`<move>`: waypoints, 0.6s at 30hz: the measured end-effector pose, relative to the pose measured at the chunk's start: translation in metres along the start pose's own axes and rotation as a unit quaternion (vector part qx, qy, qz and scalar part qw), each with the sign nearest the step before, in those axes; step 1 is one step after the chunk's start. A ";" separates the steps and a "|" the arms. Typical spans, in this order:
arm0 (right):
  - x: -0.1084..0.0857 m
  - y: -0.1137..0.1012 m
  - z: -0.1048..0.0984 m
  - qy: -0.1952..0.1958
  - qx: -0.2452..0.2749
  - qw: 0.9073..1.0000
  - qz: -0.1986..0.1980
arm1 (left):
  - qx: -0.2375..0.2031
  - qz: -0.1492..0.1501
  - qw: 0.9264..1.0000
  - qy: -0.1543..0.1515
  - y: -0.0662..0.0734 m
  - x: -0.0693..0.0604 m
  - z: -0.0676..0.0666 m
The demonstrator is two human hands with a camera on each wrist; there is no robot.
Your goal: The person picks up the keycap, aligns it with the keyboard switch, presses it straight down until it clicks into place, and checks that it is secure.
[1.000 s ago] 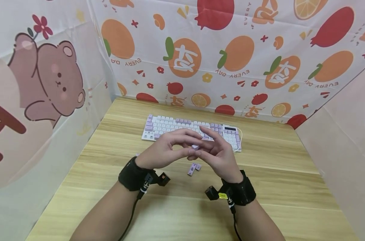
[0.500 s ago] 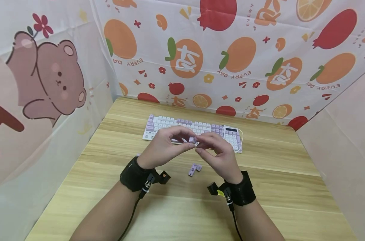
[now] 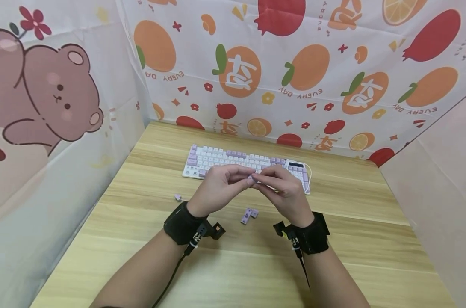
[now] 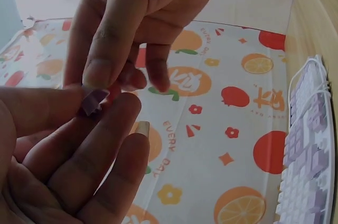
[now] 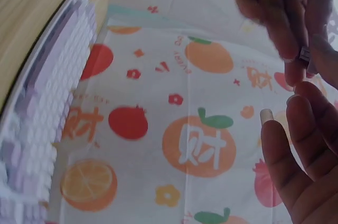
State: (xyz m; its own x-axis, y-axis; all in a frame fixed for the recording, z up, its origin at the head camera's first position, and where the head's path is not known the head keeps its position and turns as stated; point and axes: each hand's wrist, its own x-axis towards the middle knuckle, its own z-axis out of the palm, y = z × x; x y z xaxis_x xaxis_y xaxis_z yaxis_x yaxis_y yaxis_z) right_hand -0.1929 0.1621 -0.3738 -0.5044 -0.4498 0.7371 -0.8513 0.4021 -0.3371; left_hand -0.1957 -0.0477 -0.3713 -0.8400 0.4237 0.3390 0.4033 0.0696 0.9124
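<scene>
A small purple keycap [image 4: 92,102] sits between the fingertips of both hands, above the table in front of the keyboard. My left hand [image 3: 223,186] pinches it with thumb and fingers from the left. From the other side my right hand [image 3: 287,188] grips it too, thumb and index finger meeting at the cap. Its hollow underside seems to show in the right wrist view, where the keycap [image 5: 304,55] is partly covered by fingers. Behind the hands lies a white and purple keyboard [image 3: 211,159], with bare switches at its front left corner.
Two loose purple keycaps, a long keycap [image 3: 246,216] and a small keycap [image 3: 254,213], lie on the wooden table [image 3: 233,261] below the hands. Another keycap [image 3: 178,197] is left of the left hand. A white cable [image 3: 309,171] curls over the keyboard's right end.
The keycap has been turned between the fingers. My right fingers have come in onto it, and both hands have shifted slightly right. The loose keycap at the left is now uncovered.
</scene>
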 end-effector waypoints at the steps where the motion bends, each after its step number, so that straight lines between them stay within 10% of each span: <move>1: 0.000 0.001 -0.001 -0.001 -0.004 1.000 0.000 | 0.000 -0.004 1.000 0.001 0.000 0.000 0.001; 18: -0.008 0.009 -0.002 -0.009 -0.029 0.999 0.021 | -0.019 -0.027 0.999 0.034 -0.016 0.004 0.019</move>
State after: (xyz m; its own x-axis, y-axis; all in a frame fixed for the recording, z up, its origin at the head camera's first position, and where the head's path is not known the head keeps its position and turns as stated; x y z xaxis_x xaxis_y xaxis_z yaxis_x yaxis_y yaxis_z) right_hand -0.1961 0.1709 -0.3815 -0.5429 -0.4450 0.7123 -0.8194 0.4665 -0.3331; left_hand -0.1986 -0.0298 -0.3884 -0.8834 0.3587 0.3017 0.3428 0.0555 0.9378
